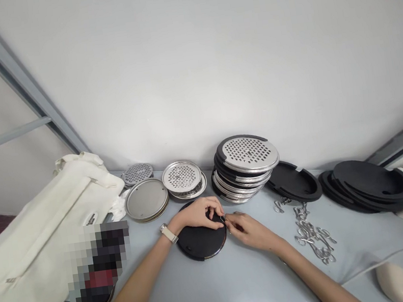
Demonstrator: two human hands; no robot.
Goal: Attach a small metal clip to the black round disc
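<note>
A round black disc [203,242] lies flat on the table in front of me, partly covered by my left hand [201,214]. Thumb and fingers of that hand, with a watch at its wrist, are closed on a small metal wire clip [222,219] at the disc's right rim. From the right, my right hand [247,230] pinches the same clip, its fingertips almost touching the left ones. Similar bent wire clips [311,233] lie in a loose heap to the right. How the clip meets the disc is hidden by my fingers.
Behind my hands stand a tall stack of perforated metal plates with black rims [249,153], a shorter perforated stack [181,176] and plain metal discs [146,199]. Black trays [294,181] and stacked black discs [372,180] sit right. A cream cloth bag [65,218] is left; a white mouse [399,283] sits front right.
</note>
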